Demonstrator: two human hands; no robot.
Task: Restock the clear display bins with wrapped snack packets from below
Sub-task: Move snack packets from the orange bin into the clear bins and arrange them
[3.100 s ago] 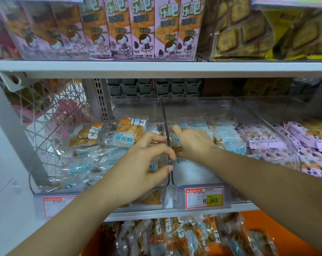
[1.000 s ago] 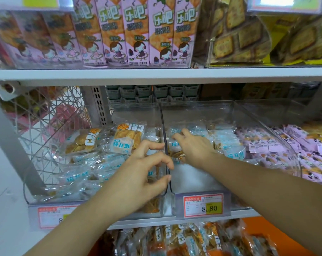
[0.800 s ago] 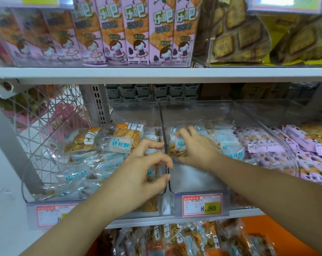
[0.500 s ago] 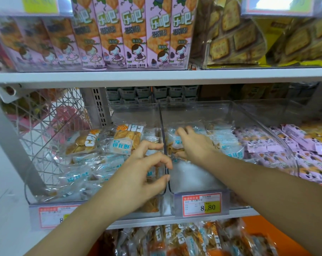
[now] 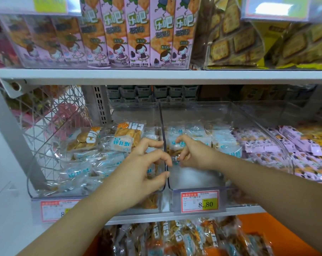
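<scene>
The right hand (image 5: 194,154) is inside the middle bin (image 5: 248,117), just right of the divider (image 5: 163,145), and pinches a small packet (image 5: 176,146) between thumb and fingers. The left hand (image 5: 138,172) is curled over the divider, fingers half bent and gripping nothing I can see. More packets (image 5: 175,237) lie below the divider, under the shelf. A packet is probably light, soft and slippery, and its biscuits break easily, so it is better to hold it by the sealed edge.

Two bins (image 5: 197,111) side by side; packets (image 5: 127,139) inside both.
</scene>
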